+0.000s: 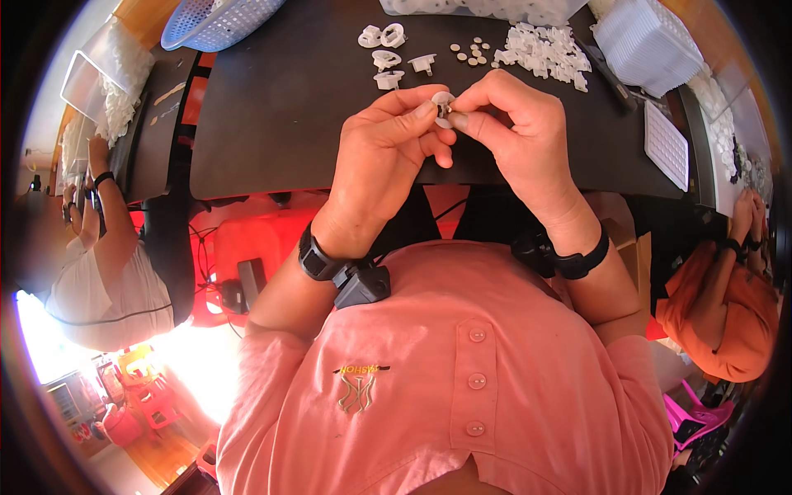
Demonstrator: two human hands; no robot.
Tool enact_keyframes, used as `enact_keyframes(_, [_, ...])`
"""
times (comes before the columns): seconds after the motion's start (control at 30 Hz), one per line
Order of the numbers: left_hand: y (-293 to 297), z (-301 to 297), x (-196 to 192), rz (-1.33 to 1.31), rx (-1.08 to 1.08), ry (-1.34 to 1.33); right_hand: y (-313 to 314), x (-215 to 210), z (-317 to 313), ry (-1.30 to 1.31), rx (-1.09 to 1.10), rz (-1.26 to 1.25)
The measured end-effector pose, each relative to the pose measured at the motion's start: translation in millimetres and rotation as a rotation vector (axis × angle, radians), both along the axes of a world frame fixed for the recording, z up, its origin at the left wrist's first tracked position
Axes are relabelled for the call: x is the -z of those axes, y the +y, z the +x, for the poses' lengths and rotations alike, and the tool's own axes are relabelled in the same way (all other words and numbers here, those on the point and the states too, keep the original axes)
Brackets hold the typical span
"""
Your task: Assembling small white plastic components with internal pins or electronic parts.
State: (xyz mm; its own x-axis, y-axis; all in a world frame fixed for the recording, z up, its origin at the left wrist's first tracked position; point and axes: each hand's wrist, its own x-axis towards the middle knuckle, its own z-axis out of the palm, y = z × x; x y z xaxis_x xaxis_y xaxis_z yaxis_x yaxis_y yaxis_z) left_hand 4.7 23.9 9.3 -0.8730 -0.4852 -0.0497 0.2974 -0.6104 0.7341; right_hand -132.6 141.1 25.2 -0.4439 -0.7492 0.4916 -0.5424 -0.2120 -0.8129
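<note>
Fingers of the left hand (381, 142) and the right hand (528, 124) grip one small white plastic fitting (442, 98) from either side, thumb against forefinger on each, holding it up above the dark bench (280, 124); its inner part is too small for me to make out. Just beyond the hands I see five white plastic housings (385, 58), some small round discs (472, 61) to their right and a heap of tiny white plastic pieces (544, 54) beside those. A blue perforated basket (219, 26) sits at the far left, and stacked white trays (648, 45) rise at the far right, near a flat gridded tray (667, 147)
</note>
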Motion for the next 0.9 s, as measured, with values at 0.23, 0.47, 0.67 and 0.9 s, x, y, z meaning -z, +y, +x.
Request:
enact_keyframes(0.23, [2, 0, 0, -0.019, -0.021, -0.004, -5, 4, 2, 0.010, -0.038, -0.059])
enact_keyframes(0.47, [5, -1, -3, -0.018, -0.059, -0.043, -3, -2, 9, -0.320, -0.028, 0.065])
enact_keyframes(0.67, [10, -3, -7, -0.055, -0.075, -0.098, -3, 8, -3, -0.073, -0.041, -0.079])
enact_keyframes(0.9, [16, -11, -10, -0.069, -0.051, -0.088, 2, -1, -13, -0.545, -0.117, 0.158])
